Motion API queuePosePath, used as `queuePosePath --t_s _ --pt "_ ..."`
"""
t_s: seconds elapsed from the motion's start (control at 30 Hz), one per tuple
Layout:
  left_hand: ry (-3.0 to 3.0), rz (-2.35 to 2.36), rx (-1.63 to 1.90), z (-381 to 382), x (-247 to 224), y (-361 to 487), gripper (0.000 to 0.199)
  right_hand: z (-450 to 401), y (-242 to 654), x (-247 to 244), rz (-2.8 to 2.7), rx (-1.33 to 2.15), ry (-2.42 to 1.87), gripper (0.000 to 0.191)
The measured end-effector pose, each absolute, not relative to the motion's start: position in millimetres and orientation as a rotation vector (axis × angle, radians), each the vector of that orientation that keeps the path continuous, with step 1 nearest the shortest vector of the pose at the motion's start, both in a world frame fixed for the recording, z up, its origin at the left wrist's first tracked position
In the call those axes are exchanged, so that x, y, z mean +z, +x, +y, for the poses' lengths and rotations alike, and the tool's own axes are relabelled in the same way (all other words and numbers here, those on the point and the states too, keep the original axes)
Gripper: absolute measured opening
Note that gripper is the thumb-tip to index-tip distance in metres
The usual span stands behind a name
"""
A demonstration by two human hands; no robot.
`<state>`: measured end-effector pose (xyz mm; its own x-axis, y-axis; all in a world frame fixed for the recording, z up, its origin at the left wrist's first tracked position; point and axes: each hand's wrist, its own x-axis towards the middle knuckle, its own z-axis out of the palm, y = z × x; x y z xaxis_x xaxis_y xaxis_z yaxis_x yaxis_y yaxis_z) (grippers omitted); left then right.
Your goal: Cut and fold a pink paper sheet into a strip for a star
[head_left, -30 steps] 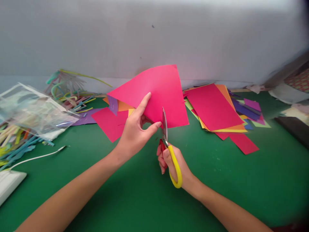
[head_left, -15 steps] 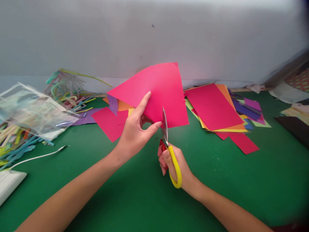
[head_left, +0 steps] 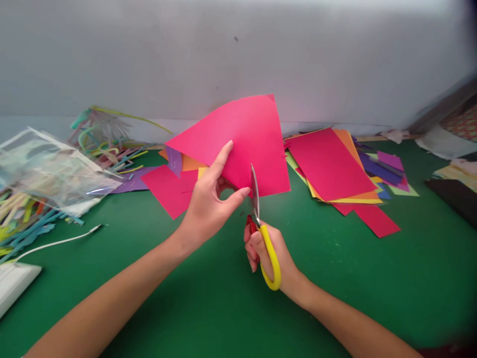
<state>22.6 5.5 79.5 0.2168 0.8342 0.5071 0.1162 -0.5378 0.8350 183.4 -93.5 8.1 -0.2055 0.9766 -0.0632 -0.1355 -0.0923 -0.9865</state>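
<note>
The left hand [head_left: 208, 205] is grasping a curved, bright pink paper sheet [head_left: 253, 129] above the green tabletop [head_left: 216, 298], seemingly steadying its near edge for the metal-bladed, yellow-and-red-handled scissors [head_left: 275, 266] that the right hand [head_left: 286, 261] is gripping.

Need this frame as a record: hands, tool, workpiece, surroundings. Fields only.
left hand: holding the pink sheet, index finger across its face, thumb tip by the scissor blades
right hand: gripping the scissors, one handle yellow, one red
blades: pointing up, overlapping the sheet's lower part; whether paper sits between them can't be told
sheet: raised, curved along its top edge
table left: clear plastic bag, coloured strips, white cable
table right: paper stack, red on top
table: green
</note>
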Motion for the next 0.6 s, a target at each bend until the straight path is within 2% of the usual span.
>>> queuePosePath --t_s 0.6 --pt "1.871 0.922 1.387 4.3 80.1 22.7 0.089 -94.3 183.5 10.5 -1.178 1.505 -1.058 0.049"
